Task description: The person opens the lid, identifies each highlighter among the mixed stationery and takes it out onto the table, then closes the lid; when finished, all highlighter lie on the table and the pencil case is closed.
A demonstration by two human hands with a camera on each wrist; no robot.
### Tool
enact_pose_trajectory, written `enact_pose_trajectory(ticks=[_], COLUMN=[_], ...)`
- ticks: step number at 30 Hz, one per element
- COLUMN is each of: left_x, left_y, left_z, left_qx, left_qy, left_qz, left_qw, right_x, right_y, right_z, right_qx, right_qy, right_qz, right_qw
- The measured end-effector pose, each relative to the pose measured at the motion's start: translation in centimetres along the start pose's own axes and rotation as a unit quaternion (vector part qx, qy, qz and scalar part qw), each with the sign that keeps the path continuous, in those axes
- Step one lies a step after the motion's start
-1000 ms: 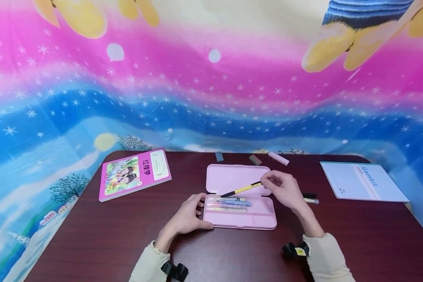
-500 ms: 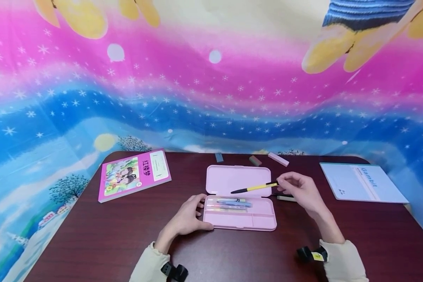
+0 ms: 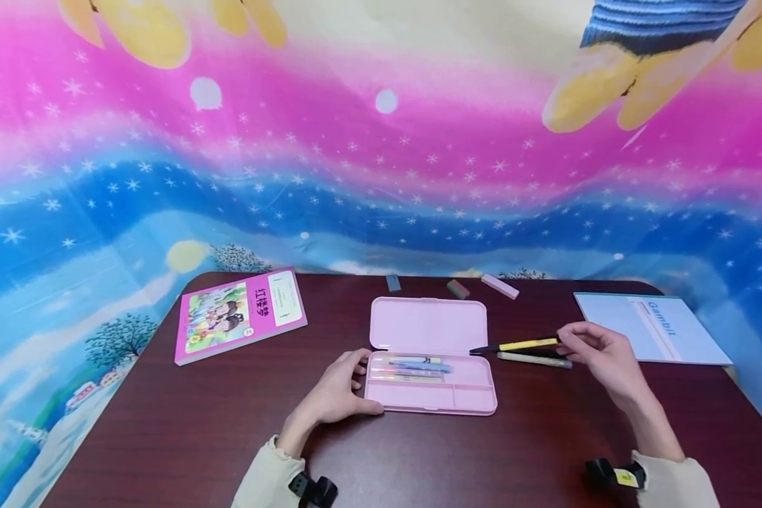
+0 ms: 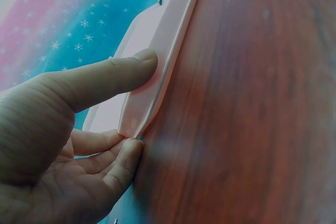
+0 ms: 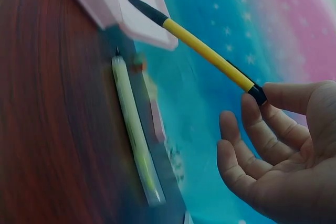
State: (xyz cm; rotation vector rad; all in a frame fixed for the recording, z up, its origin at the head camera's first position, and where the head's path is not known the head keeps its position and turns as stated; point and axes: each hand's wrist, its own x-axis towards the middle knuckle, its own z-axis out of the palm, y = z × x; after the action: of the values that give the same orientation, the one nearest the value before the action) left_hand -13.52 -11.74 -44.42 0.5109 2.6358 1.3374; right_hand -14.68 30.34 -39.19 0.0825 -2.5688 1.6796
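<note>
So on the far left a pink book (image 3: pixel 241 314) is lying at an angle on the dark table (image 3: pixel 419 458). Next, the left hand (image 3: pixel 333 391) is gripping the left end of an open pink pencil case (image 3: pixel 413 396), thumb pressing along the front wall and fingers curling around the end. Several pens (image 3: pixel 414 368) are sitting in its back compartment, with the lid (image 3: pixel 428 324) lying back behind. Past that, a small pink block (image 3: pixel 499 286) is resting near the table's far edge. Then a yellow pen (image 3: pixel 527 344) is pointing its dark tip at the case's hinge side, above a pale pen (image 3: pixel 533 360) on the table. The right hand (image 3: pixel 609 360) is pinching the yellow one's black end, other fingers loosely bending. Far right, a notebook (image 3: pixel 667 328) is lying flat, partly behind that hand.
</note>
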Motion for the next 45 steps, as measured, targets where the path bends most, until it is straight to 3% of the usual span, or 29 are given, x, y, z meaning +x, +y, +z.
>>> enact_pose_trajectory(ticks=[3,10,21,26,34,41,45], left_x=[0.0,0.0,0.0,-0.1,-0.1,-0.1,-0.1], left_y=[0.0,-0.1,0.0,0.0,0.0,0.0,0.0], left_z=[0.0,0.0,0.0,0.0,0.1,0.0,0.1], left_qx=[0.001,0.001,0.001,-0.003,-0.002,-0.003,-0.004], left_qy=[-0.001,0.0,-0.002,-0.001,0.0,0.0,-0.001], left_qz=[0.002,0.001,0.003,0.002,0.002,0.002,-0.001], left_qw=[1.0,1.0,1.0,1.0,1.0,1.0,1.0], right_x=[-0.4,-1.1,-2.0,-2.1,-2.1,-2.0,-1.6], right_y=[0.8,3.1,4.6,5.8,6.2,5.6,5.5], right_z=[-1.3,-2.7,-3.9,-4.1,-3.7,-3.4,-3.3], right_qx=[0.018,0.134,0.142,0.103,-0.035,-0.142,-0.203], right_qy=[0.003,-0.003,-0.013,-0.023,-0.039,-0.062,-0.067], right_qz=[0.01,0.025,0.043,0.054,0.101,0.076,0.055], right_qw=[0.9998,0.9906,0.9888,0.993,0.9935,0.985,0.9754])
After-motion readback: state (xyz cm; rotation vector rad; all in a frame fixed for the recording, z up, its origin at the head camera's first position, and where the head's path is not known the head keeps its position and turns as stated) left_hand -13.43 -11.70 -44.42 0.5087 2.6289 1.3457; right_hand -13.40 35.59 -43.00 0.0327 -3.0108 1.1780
